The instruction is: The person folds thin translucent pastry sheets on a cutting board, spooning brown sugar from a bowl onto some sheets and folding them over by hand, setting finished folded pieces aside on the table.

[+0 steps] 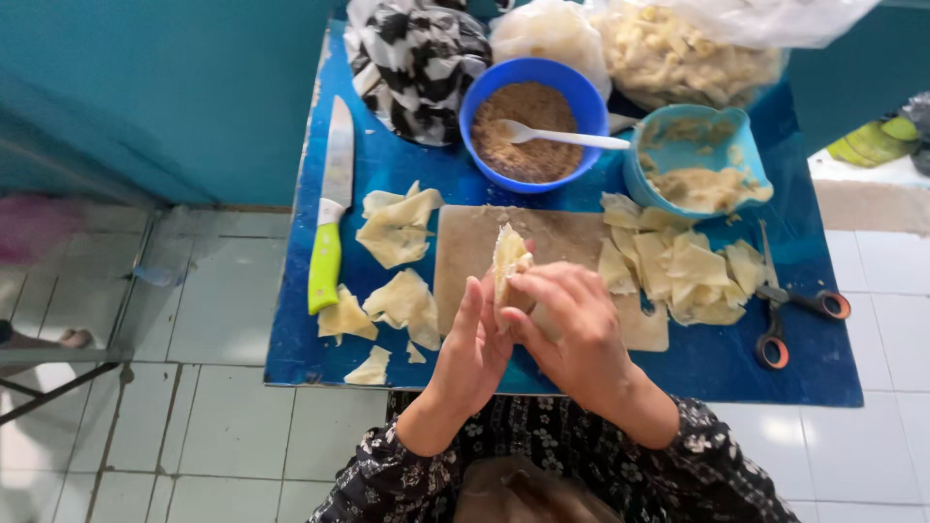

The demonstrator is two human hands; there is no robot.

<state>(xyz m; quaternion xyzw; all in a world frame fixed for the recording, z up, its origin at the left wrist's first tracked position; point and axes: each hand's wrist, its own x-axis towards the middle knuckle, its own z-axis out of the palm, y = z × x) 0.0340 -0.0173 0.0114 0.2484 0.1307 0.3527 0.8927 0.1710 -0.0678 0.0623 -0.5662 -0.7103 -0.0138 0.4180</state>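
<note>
- Head view: both hands are meeting over the near edge of a tan wooden cutting board [465,254] on a blue table [291,358].
- The left hand [473,351], fingers straight, is pressing against a pale folded dough wrapper [508,261].
- The right hand [573,324] is curling closed around the wrapper, nearer to it.
- The wrapper is standing upright between them, long axis pointing far.

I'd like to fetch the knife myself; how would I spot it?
Look at the small blue table, along its left edge. The knife lies there lengthwise, beside pale dough scraps. Its bright green handle sets it apart from the orange-handled scissors on the right.
</note>
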